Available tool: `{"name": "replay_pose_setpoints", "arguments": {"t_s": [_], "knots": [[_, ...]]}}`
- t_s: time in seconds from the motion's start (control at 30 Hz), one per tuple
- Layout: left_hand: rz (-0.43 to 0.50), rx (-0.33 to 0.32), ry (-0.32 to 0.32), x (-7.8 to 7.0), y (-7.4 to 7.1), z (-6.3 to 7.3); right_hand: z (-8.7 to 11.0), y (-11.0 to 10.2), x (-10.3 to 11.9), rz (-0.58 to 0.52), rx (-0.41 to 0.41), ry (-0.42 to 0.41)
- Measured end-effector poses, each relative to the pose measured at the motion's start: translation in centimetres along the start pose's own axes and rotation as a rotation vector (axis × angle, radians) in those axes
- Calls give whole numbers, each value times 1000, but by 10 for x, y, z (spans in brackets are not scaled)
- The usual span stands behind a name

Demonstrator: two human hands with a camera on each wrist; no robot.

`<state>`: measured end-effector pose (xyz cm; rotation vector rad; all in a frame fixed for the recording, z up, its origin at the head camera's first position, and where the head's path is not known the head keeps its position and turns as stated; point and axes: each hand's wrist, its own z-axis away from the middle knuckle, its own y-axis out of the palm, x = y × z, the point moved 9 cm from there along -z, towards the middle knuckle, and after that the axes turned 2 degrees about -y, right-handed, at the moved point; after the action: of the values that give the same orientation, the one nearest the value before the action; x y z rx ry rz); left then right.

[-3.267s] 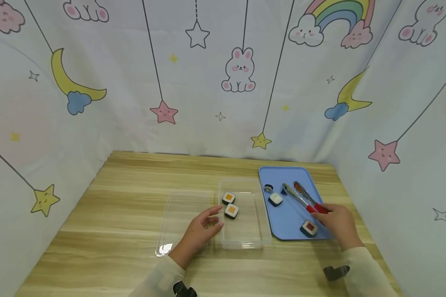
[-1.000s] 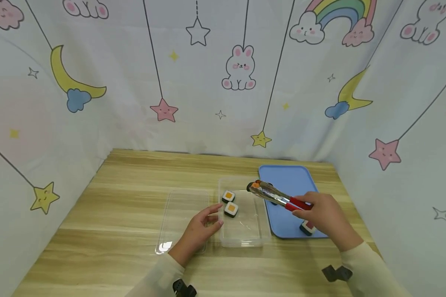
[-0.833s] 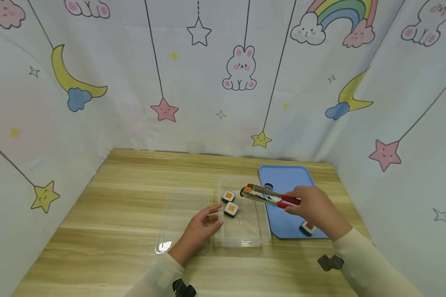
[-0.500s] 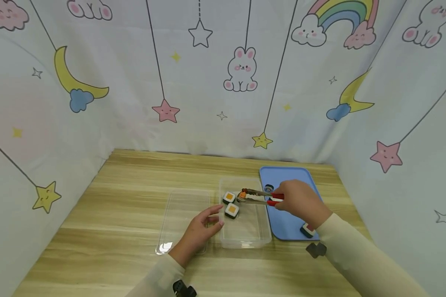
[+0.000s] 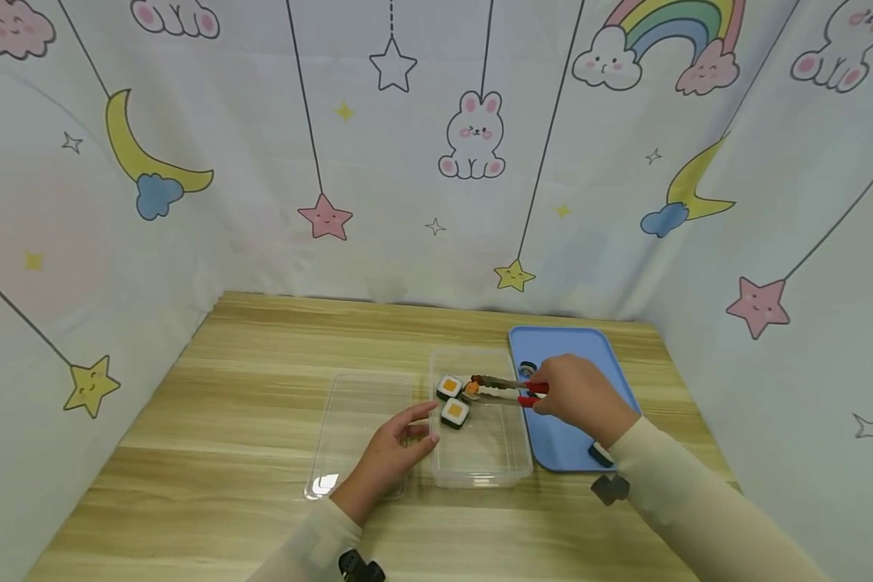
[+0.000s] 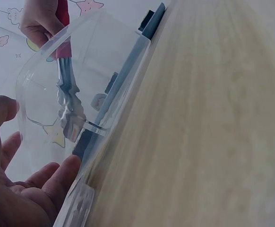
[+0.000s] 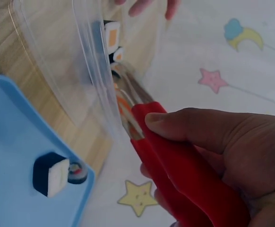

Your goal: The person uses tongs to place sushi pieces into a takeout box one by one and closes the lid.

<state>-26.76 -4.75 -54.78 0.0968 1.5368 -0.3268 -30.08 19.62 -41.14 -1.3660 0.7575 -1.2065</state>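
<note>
My right hand grips red-handled metal tongs, thumb on one handle. The tongs' tips are inside a clear plastic box, with a small orange-topped sushi piece between them. Close beside it in the box lie a sushi piece with an orange centre and a similar sushi piece. At the box's left side, my left hand has relaxed, slightly bent fingers by the wall; the fingertips seem to touch it.
Right of the box lies a blue tray. A white-topped sushi piece, a small round roll and another sushi piece sit on it. A clear lid lies left of the box, partly under the left forearm.
My right hand has moved left from the tray, carrying the orange-topped sushi piece in the tongs and lowering it into the box beside the other pieces. The left hand has stayed in place.
</note>
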Motion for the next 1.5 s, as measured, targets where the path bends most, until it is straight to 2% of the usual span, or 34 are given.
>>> {"name": "replay_pose_setpoints", "arguments": {"t_s": [0.27, 0.4, 0.6, 0.8, 0.9, 1.03, 1.17, 1.5], "knots": [[-32, 20, 4, 2, -1, 0, 1, 0, -6, -28, -52, -18], [-34, 21, 8, 2, -1, 0, 6, -3, -17, -67, -73, 2], [-23, 14, 16, 0, -1, 1, 22, -14, -48, -116, -146, 59], [-13, -4, -13, 1, -1, 1, 39, -22, -96, -196, -228, 167], [-8, -15, -24, 1, 0, 1, 44, -16, -118, -233, -216, 218], [-16, -19, -21, 1, 0, 0, 48, -2, -136, -251, -180, 275], [-9, -14, -16, 3, 0, -1, 48, 8, -145, -250, -173, 310], [-37, 20, 5, 2, 0, 0, 46, 17, -156, -228, -207, 324]]}}
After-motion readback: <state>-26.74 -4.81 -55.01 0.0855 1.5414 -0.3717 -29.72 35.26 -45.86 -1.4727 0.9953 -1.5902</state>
